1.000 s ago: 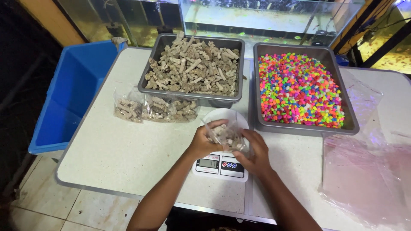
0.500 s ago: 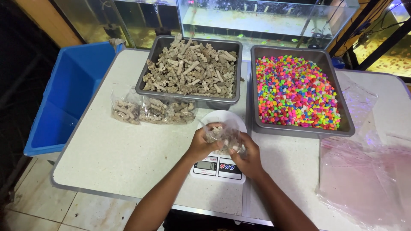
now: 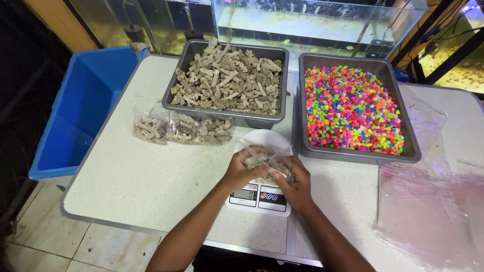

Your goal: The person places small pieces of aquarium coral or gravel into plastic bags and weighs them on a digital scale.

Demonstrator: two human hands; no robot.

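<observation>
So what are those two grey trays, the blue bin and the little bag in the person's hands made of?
The trays look like brushed metal, probably steel: dull grey sheen, thin rolled rims. The blue bin looks like moulded plastic, smooth and evenly coloured. The small bag, held by the left hand and right hand, seems thin clear plastic film: it crinkles, and the beige porous pieces show through.

Clear bag (image 3: 264, 163) of beige coral pieces; above white scale (image 3: 258, 197).

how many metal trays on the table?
2. Left metal tray holds beige coral pieces; right metal tray holds coloured gravel. Both sit side by side behind the scale. None looks hidden.
</observation>
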